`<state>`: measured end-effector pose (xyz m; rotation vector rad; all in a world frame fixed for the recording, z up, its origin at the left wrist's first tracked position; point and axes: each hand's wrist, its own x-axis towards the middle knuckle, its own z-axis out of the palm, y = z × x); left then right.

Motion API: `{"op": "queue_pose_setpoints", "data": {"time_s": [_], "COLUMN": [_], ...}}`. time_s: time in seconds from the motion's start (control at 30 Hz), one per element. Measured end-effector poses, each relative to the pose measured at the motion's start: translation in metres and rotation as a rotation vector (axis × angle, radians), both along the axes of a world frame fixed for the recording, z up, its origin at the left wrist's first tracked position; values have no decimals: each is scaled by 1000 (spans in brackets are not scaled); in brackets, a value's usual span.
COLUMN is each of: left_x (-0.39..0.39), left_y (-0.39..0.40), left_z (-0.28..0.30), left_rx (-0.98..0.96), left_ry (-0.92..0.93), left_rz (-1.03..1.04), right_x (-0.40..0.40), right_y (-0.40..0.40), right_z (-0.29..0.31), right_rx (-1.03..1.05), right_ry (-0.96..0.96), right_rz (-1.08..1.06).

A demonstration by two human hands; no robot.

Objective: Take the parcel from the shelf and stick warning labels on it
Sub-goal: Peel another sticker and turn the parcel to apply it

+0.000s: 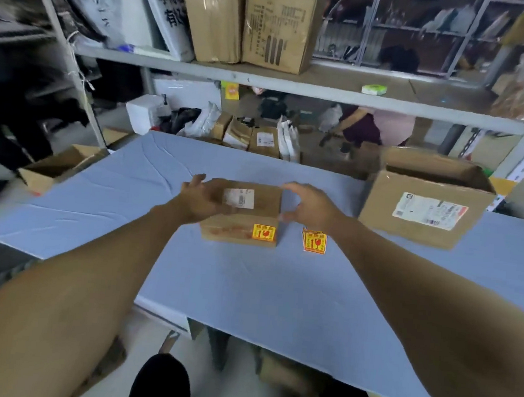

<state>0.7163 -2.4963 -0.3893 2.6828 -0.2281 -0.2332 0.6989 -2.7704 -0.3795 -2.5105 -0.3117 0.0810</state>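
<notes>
The parcel (243, 211) carries a white shipping label (238, 197) on top, just beyond the left hand's fingertips (200, 179), its print too blurred to read. A yellow warning label (264, 232) with a red broken-glass sign sits on its near face, below the right hand's fingers (290, 186), and matching labels (314, 241) lie stacked beside. Large black Chinese characters, partly hidden, mark a white bag (171, 13) on the shelf.

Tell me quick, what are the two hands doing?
Left hand: open, resting on top of the parcel, not gripping.
Right hand: open, fingers curved at the parcel's right edge, holding nothing.
</notes>
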Motion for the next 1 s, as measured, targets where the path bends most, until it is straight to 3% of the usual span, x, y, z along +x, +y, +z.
{"op": "queue_pose_setpoints", "data": {"time_s": [0.1,0.33,0.77,1.0], "left_x": [-11,-37,-106,-143], "left_y": [17,6,-19,-68], "left_z": [-15,-38,-42,-36], "left_rx": [-247,-451,-448,-434], "left_ry": [135,17,-28,-34], "left_rz": [-65,69,30,-33], "right_x": [0,-27,-112,-160], "right_y": [25,32,6,-38], "right_z": [-23,-46,-50,-42], "right_rx": [12,216,349,302], "right_ry": [30,20,-6,1], "right_rz": [20,-121,-163,-233]}}
